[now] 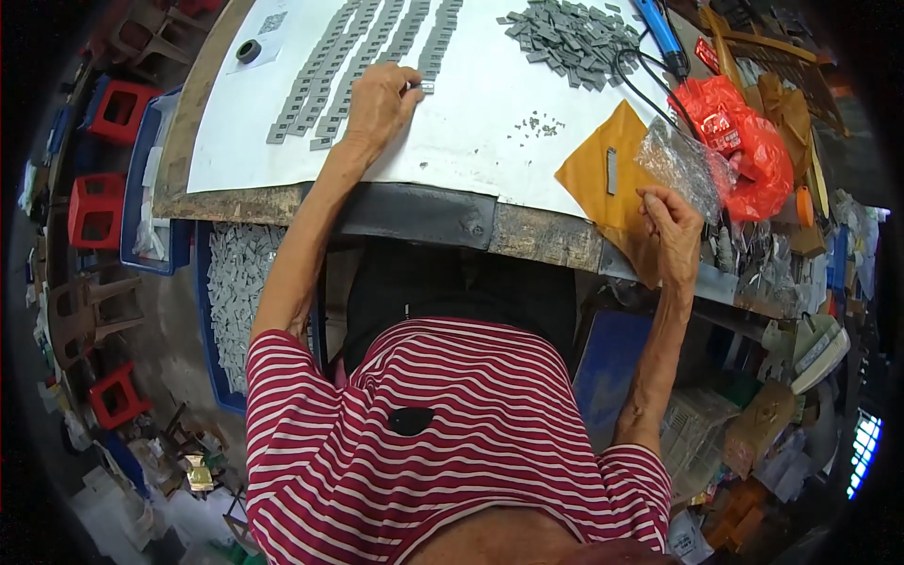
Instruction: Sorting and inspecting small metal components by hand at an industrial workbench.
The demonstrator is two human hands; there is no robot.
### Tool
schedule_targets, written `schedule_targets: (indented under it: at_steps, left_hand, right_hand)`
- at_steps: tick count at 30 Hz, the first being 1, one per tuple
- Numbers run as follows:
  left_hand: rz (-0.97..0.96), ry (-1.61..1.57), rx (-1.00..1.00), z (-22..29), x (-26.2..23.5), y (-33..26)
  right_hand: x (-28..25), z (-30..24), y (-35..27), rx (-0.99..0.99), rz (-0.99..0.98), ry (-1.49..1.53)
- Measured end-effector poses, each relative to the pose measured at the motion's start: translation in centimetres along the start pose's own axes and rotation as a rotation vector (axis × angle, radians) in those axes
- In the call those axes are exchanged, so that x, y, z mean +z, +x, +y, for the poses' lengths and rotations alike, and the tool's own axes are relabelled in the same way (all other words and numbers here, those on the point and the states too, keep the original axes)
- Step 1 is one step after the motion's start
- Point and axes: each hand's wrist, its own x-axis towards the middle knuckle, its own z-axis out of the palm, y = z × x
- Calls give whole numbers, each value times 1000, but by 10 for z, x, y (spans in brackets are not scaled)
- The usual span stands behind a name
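Observation:
My left hand [379, 111] reaches over the white sheet, its thumb and forefinger closed on a small flat grey piece [427, 88] at the near end of a row. Beside it run several long rows of like grey pieces [303, 105], many with a dark mark. My right hand [674, 229] is closed over the near part of a yellow-brown sheet [589, 174], fingertips pressed together; what they hold, if anything, is too small to make out. A narrow grey strip [612, 171] lies on that sheet. Tiny grey bits [539, 124] are scattered between my hands.
A heap of loose grey pieces [570, 42] lies at the far right, near a blue tool [662, 36] with a black cable. Clear plastic wrap [680, 162] and a red plastic bag [744, 141] crowd the right side. A black tape roll [249, 51] sits far left.

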Motion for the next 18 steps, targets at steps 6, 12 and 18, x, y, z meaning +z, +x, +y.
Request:
schedule_targets:
  at_steps: [6,12,18]
  left_hand:
    - [20,64,41,-16,1,2]
    - [-35,21,-22,-6,-3,7]
    - [18,91,50,-7,2,4]
  right_hand:
    - [0,18,33,-201,-1,-342]
    - [6,26,52,-349,2,-476]
    - [15,26,67,-572,15,-578]
